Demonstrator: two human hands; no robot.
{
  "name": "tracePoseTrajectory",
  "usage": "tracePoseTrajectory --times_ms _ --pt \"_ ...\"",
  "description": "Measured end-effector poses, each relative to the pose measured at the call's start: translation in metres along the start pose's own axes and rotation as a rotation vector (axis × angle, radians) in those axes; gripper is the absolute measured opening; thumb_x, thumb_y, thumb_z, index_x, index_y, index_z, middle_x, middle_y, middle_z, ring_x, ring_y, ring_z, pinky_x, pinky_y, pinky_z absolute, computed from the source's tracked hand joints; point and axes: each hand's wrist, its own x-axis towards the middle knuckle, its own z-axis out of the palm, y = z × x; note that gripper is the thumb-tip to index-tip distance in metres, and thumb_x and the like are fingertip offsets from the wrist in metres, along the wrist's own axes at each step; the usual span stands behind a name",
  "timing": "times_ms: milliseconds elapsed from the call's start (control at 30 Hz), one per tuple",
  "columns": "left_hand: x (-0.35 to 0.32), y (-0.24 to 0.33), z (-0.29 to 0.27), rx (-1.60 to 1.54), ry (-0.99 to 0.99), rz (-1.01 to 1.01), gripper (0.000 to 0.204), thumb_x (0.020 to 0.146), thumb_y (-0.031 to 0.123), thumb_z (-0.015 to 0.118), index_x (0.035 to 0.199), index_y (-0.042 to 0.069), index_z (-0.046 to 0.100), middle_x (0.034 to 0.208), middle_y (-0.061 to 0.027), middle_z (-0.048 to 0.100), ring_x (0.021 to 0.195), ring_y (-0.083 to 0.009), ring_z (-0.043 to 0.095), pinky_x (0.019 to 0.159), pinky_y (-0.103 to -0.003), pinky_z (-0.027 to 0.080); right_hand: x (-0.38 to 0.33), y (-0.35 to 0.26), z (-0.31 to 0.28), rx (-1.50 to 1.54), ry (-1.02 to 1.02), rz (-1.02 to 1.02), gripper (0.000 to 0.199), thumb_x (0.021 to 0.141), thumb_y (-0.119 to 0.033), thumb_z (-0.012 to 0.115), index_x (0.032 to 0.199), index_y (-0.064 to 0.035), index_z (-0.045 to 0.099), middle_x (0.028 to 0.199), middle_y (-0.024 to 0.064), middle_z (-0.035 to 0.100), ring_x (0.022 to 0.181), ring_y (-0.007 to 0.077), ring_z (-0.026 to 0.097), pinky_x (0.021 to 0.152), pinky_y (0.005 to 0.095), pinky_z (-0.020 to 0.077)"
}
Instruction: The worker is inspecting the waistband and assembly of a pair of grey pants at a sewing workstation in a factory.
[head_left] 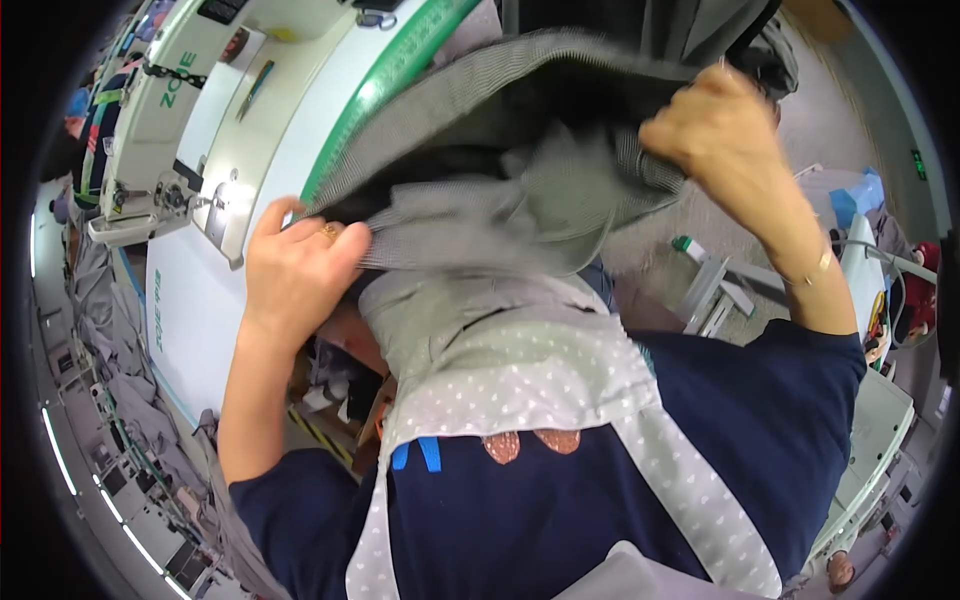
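A grey, finely striped garment (450,110) is stretched between my two hands in front of my apron. Its wide opening gapes and shows a dark inside; blur from motion hides what kind of garment it is. On one end of the opening's edge, beside the sewing table, my left hand (300,260) is closed with the thumb on top. My right hand (715,125) grips the other end in a fist, higher and farther away. Loose folds of the cloth sag between the hands, just above the apron (510,370).
On the left stands a white sewing machine (160,110) with its lamp lit, on a table with a green edge (385,70). Small scissors (377,19) lie at the far end. To the right are a metal stand leg (710,290) and a blue plastic bag (856,197). Dark cloth hangs beyond the garment.
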Motion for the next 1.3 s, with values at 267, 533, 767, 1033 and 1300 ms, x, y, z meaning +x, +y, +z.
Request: tracePoseTrajectory --times_ms 267,533,767,1033,1300 --pt "-0.027 -0.032 0.013 -0.098 -0.19 -0.268 0.028 0.077 0.032 0.066 0.074 0.009 0.051 0.055 -0.0099 0.055 0.057 -0.0316 0.054 0.058 -0.039 0.041 -0.041 0.047 0.038 0.085 0.212 0.124 0.016 0.064 -0.017 0.066 0.068 -0.0087 0.053 0.068 0.0037 0.053 0.074 0.0205 0.055 0.078 0.0327 0.0413" --pt "0.066 0.004 0.008 -0.174 -0.009 -0.315 0.033 0.078 0.033 0.065 0.095 0.006 0.056 0.076 -0.011 0.062 0.072 -0.0306 0.059 0.069 -0.039 0.043 -0.003 0.019 -0.017 0.021 0.12 -0.048 0.013 0.062 -0.011 0.058 0.058 -0.0073 0.046 0.063 0.0024 0.047 0.072 0.0189 0.051 0.064 0.0285 0.0445" --pt "0.141 0.031 0.073 -0.687 0.155 -0.155 0.036 0.075 0.008 0.063 0.109 0.001 0.056 0.1 -0.018 0.061 0.098 -0.0343 0.057 0.083 -0.039 0.045 0.017 0.005 -0.049 0.069 0.137 -0.239 0.016 0.058 -0.012 0.056 0.06 -0.0059 0.041 0.062 0.0048 0.04 0.067 0.0197 0.047 0.062 0.0299 0.0434" --pt "0.108 -0.044 0.058 -1.771 -0.316 -0.192 0.014 0.091 0.013 0.053 0.092 0.001 0.061 0.084 0.0029 0.06 0.076 -0.0019 0.052 0.069 -0.017 0.042 -0.016 0.044 -0.03 0.113 0.041 -0.114 0.013 0.055 -0.006 0.063 0.062 -0.0052 0.051 0.073 0.0027 0.055 0.081 0.0201 0.055 0.094 0.0335 0.0416" --pt "0.1 -0.033 0.052 -1.447 -0.124 -0.215 0.025 0.082 0.025 0.064 0.079 0.001 0.059 0.072 0.0036 0.054 0.069 -0.0046 0.048 0.061 -0.02 0.039 -0.005 0.043 -0.029 0.171 -0.06 -0.152 0.018 0.052 -0.008 0.065 0.068 -0.0051 0.058 0.084 0.0022 0.061 0.095 0.0194 0.056 0.103 0.0369 0.0362"
